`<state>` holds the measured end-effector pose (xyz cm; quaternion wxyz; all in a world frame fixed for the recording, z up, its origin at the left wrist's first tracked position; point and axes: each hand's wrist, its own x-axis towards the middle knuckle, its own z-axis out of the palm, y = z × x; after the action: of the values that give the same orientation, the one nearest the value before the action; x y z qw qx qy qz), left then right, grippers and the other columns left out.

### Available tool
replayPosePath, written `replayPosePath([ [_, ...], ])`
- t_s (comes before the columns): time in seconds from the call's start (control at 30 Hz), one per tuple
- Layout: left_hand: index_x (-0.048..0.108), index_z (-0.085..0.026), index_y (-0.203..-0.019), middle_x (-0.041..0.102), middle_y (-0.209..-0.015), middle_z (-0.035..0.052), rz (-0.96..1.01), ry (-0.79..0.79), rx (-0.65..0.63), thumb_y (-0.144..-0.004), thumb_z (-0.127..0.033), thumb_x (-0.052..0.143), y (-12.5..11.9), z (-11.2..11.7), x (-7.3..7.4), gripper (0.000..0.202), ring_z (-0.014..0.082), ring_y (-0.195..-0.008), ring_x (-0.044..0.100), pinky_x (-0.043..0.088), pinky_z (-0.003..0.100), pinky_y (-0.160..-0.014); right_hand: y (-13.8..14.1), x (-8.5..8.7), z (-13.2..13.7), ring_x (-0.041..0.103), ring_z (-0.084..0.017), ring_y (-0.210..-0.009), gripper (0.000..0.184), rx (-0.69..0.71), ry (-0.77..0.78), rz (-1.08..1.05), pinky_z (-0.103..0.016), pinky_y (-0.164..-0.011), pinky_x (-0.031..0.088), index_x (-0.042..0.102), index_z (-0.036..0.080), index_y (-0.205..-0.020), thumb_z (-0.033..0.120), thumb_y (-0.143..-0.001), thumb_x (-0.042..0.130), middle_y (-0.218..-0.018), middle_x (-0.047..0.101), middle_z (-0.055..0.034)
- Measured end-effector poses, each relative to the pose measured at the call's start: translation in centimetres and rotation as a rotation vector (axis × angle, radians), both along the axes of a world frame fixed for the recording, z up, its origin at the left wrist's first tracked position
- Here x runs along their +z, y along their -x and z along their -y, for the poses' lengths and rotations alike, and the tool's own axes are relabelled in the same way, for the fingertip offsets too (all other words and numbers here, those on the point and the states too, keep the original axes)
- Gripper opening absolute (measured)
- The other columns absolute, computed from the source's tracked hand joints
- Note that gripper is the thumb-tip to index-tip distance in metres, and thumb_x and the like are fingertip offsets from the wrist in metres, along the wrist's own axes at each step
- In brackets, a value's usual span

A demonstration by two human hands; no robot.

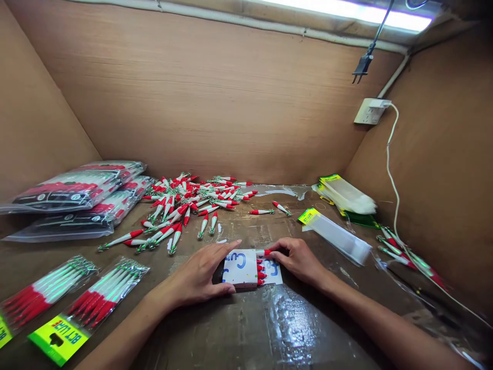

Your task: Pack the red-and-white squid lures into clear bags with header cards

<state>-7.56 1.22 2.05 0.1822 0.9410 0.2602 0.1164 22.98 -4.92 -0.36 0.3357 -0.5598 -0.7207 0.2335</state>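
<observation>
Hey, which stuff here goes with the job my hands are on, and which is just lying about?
Likely part of it:
white holder, in the left hand
lure, at the right hand
lure pile
clear sleeves
filled packs

Probably just there:
hanging plug
socket
white cable

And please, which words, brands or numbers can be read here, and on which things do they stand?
"BCT LURE": filled lure pack's header.
"BCT LURE": nearer clear sleeves' header.
"LURE": rear sleeves' header; other letters blurred.
"Cu", handwritten, rest unclear: white holder.
"Fe", handwritten, partly hidden: white card.
Too small: print on stacked bags' black bands.
</observation>
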Motion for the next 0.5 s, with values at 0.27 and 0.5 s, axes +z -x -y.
replayPosePath([
  [0.27, 0.025, -0.033, -0.155, 0.05, -0.148, 0.0093, 0.04, 0.021, 0.011, -0.078, -0.051, 0.076, 0.1, -0.4, -0.3, 0.094, 0.0327, -0.13, 0.052, 0.042, 0.048, -0.107, 1.1, -0.1, -2.1, 0.061, -0.018, -0.084, 0.008, 0.148, -0.171, 0.187, -0.028, -0.074, 0.043, 0.074, 0.022, -0.093, 0.026, -0.092, 0.067, -0.086, 0.072, -0.0028],
  [0.5, 0.027, -0.033, -0.154, 0.047, -0.151, 0.0088, 0.033, 0.014, -0.003, -0.079, -0.052, 0.074, -0.1, -0.4, -0.1, 0.09, 0.032, -0.131, 0.052, 0.041, 0.047, -0.109, 0.8, -0.3, -1.9, 0.057, -0.019, -0.085, 0.01, 0.125, -0.252, 0.372, -0.029, -0.073, 0.041, 0.071, 0.021, -0.095, 0.028, -0.095, 0.063, -0.088, 0.07, -0.0038],
])
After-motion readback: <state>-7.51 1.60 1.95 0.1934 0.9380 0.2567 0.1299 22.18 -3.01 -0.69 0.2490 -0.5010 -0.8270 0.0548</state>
